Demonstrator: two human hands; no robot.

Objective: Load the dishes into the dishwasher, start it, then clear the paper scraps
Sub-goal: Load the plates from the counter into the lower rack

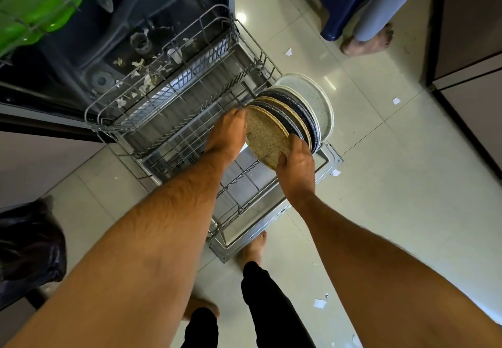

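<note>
**Both hands on the plate stack above the lower rack**

Here is the person leaning over the open dishwasher, both bare arms stretched forward. The stack of plates [296, 111] is held on edge, tilted, right above the near right part of the pulled-out lower rack [173, 108]. Speckled tan plates sit at the front of the stack, dark blue ones in the middle, pale white-grey ones at the back.

The left hand [226, 135] is on the stack's left edge, back of the hand to the camera; its fingers reach behind the front plate and are hidden, so their curl cannot be told. The right hand [297, 165] grips the lower rim of the front tan plate [264, 135], thumb on its face and fingers wrapped over the edge.

The rack rests out over the lowered dishwasher door [330, 157]. Paper scraps [141, 76] lie scattered across the rack's far end and the tub floor beneath. More white scraps [320, 303] dot the tiled floor [380, 184] to the right. At upper left, a green dish [40, 8] sits in the upper rack. A dark bag [30, 241] slumps at the left edge, and another person's bare foot [366, 42] stands beside a blue stool leg [339, 10].
</note>
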